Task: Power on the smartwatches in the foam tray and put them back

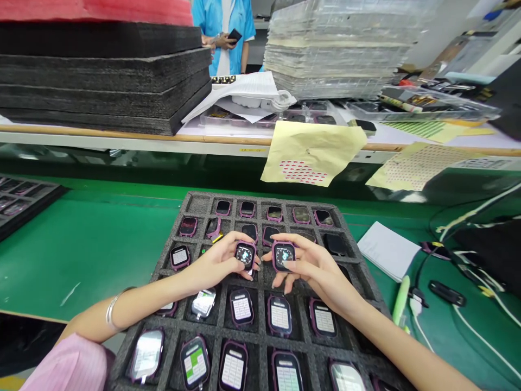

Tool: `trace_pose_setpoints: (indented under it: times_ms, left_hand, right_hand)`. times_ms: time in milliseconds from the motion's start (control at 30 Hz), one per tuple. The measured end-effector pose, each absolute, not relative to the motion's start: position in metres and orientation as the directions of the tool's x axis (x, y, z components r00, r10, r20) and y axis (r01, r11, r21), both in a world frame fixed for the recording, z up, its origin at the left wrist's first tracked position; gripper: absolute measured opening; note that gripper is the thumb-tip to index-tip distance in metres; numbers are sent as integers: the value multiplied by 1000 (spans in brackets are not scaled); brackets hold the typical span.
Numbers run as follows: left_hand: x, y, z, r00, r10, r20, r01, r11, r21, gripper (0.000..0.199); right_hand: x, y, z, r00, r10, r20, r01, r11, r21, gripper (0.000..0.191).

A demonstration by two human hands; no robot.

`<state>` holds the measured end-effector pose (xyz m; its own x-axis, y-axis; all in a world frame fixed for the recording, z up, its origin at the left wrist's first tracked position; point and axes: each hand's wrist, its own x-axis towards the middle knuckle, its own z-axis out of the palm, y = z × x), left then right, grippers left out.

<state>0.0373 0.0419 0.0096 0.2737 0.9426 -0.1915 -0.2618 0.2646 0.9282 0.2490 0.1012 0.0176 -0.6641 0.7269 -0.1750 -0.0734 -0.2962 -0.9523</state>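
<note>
My left hand (230,259) is closed around a purple-cased smartwatch (245,255), its thumb on the lit screen with a clock face. A second smartwatch (283,256) of the same kind is gripped in my right hand (307,263), thumb at the screen's lower edge. Both are held side by side over a black foam tray (260,342) with square compartments. In the tray lie several more purple watches; those in the nearer rows, such as one watch (241,307), show white grid screens, while the far row, including another watch (274,213), is dark. My forearms hide some compartments.
A white paper pad (388,251), a green pen (401,300) and cables (464,317) lie right of the tray. Another foam tray (30,203) sits far left. Above, a shelf (228,142) bears foam stacks (101,81) and plastic trays (334,54). A person (223,38) stands behind.
</note>
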Motion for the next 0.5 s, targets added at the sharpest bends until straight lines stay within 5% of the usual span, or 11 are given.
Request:
trace_pose_setpoints:
  times_ms: [500]
  left_hand:
    - [36,43,5,239,960,-142,-151,182,972,35]
  right_hand:
    - [251,101,16,-753,651,-98,-133,-296,-946,47]
